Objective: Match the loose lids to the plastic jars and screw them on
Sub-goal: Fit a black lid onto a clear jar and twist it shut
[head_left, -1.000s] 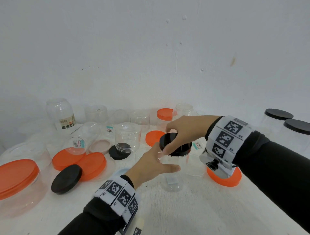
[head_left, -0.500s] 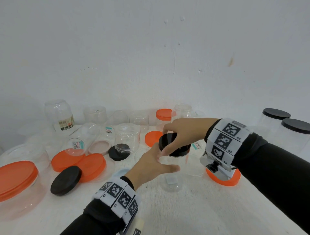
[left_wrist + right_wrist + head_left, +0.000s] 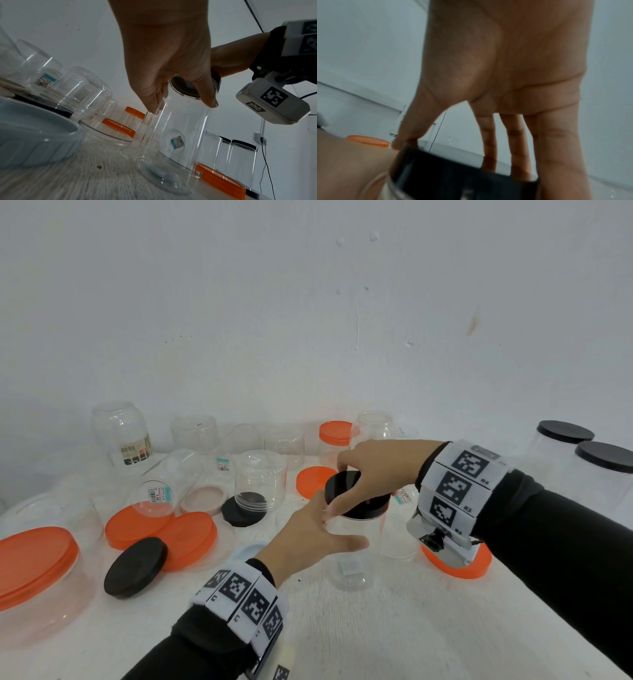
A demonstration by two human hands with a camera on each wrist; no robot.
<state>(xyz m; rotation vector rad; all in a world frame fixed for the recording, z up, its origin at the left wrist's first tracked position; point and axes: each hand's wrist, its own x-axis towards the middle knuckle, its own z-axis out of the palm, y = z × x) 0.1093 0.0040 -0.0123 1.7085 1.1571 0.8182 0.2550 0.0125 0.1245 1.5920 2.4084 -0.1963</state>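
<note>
A tall clear plastic jar (image 3: 352, 559) (image 3: 178, 132) stands upright on the white table in the middle of the head view. A black lid (image 3: 346, 491) (image 3: 462, 174) sits on its mouth. My right hand (image 3: 373, 470) (image 3: 505, 81) comes over from the right and grips the lid's rim with thumb and fingers. My left hand (image 3: 315, 539) (image 3: 168, 60) holds the jar's upper body, thumb on the near side, fingers round the far side. How far the lid is threaded on is hidden by the fingers.
Loose lids lie to the left: a black one (image 3: 135, 566), orange ones (image 3: 186, 539), another black one (image 3: 239, 511). Several open clear jars (image 3: 262, 477) line the wall. Two black-capped jars (image 3: 603, 474) stand at the right, an orange lid (image 3: 476, 566) under my right wrist.
The right hand has turned a little on the black lid. The left hand and the jar stay where they were.
</note>
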